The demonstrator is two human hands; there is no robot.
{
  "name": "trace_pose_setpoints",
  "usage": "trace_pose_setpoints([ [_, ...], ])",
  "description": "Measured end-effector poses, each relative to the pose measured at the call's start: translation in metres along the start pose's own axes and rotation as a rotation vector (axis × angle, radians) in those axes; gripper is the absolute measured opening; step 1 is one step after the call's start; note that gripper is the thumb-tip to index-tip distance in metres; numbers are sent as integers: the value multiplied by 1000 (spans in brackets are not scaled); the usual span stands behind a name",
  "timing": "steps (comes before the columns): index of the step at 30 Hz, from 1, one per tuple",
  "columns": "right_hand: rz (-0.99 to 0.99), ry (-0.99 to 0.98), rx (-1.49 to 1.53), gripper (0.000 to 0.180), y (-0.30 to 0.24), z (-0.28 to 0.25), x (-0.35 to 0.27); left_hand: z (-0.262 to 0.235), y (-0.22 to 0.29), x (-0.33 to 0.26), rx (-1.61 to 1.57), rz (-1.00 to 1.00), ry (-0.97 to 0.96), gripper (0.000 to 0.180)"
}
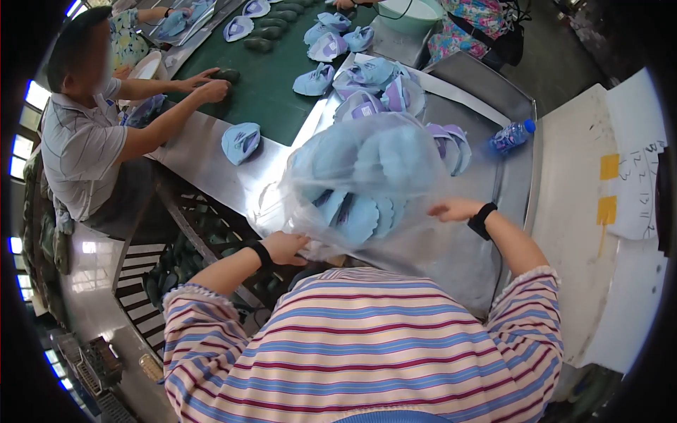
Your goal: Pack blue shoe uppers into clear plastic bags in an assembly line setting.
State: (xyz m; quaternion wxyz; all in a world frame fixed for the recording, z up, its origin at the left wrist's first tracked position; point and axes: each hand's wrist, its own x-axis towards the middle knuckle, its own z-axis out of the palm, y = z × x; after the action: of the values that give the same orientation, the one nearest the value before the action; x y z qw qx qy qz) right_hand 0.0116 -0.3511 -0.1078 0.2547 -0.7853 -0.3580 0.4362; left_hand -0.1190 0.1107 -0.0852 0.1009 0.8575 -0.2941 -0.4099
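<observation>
Resting on metal workshop table (488, 185), bagged uppers (360, 222), left fingers (296, 242) pinching bag (409, 166), hold of right fingers (441, 209) unclear

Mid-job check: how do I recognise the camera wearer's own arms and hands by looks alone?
Look for short sleeves in cream with blue and dark red stripes, gathered and frilly at the hems. The forearms are uncovered. The left hand and right hand are ungloved, each with a black band at the wrist. No cables show on them.
</observation>
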Motion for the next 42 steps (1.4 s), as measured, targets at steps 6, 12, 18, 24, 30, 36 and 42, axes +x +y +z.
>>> trace_pose_setpoints([
  [6, -180, 719, 260, 34, -76, -97, 53, -104, 15, 21, 25, 55, 1030, 32],
  [12, -17, 797, -95, 50, -9, -151, 111, -150, -43, 74, -53, -136, 1146, 24],
  [18, 300, 654, 843, 70, -33, -101, 122, -154, 51, 72, 82, 27, 1260, 45],
  [24, 207, 975, 1079, 57, -45, -32, 130, -113, 92, 106, -231, -202, 1065, 87],
  [30, 119, 660, 1473, 58, -94, -4, 91, -143, 21, 129, -486, -129, 822, 60],
  [36, 322, 540, -67, 63, 13, -9, 28, -183, 16, 76, -544, 158, 966, 46],
  [42, -71, 902, 224, 80, -154, -60, 12, -192, 27, 24, -1042, 201, 879, 48],
])
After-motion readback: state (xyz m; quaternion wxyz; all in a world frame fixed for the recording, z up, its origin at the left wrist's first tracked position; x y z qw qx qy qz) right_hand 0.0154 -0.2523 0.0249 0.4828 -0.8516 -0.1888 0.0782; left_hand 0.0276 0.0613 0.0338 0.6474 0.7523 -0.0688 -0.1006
